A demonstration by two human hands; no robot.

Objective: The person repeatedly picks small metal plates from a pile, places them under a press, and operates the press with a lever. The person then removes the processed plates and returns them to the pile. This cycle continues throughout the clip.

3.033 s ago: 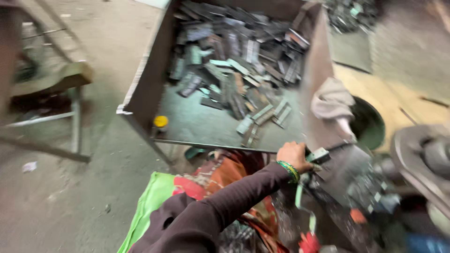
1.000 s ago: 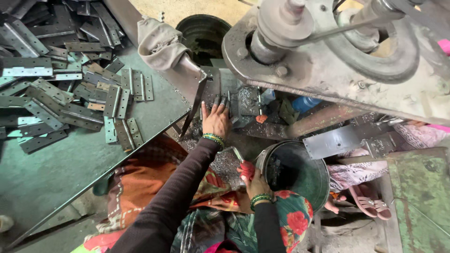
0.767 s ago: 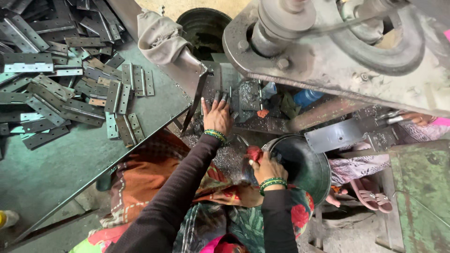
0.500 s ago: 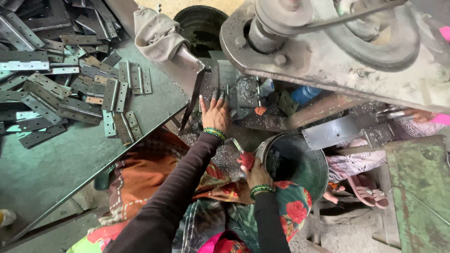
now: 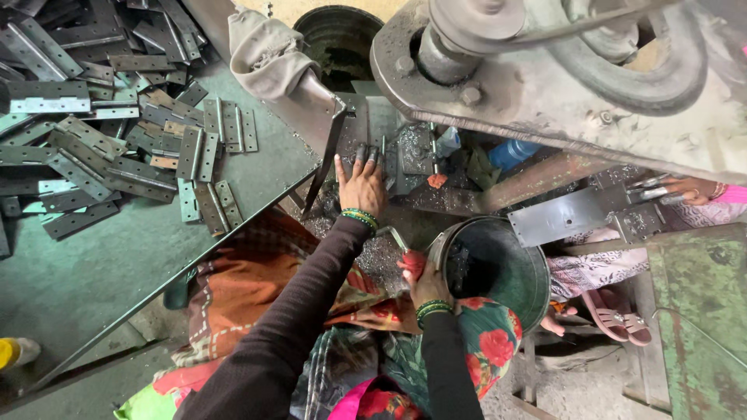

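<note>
Green-painted sheet-metal tray [image 5: 117, 257], far left: carries a heap of grey flat steel hinge plates [image 5: 101, 140] across its upper half; a few lie singly near the tray's right edge; the lower half is bare.

Beige crumpled cloth [image 5: 264, 54]: draped over the tray's upper right corner.

Left hand [image 5: 362, 185], green bangles at the wrist: laid palm-down, fingers spread and extended, on a small grey metal piece on the machine bed just right of the tray's right edge. Whether the fingers grip the piece cannot be told.

Red-handled tool [image 5: 411, 260]: held in the right hand [image 5: 426, 281], fingers curled closed around it, just beside the left rim of the bucket.

Dark round metal bucket [image 5: 506, 264]: below the machine bed, touching the right hand's side.

Large grey cast-iron press machine [image 5: 560, 85]: overhanging the upper right.

Another person's hand [image 5: 689, 188], far right edge: resting on a grey steel bracket plate [image 5: 576, 214].
</note>
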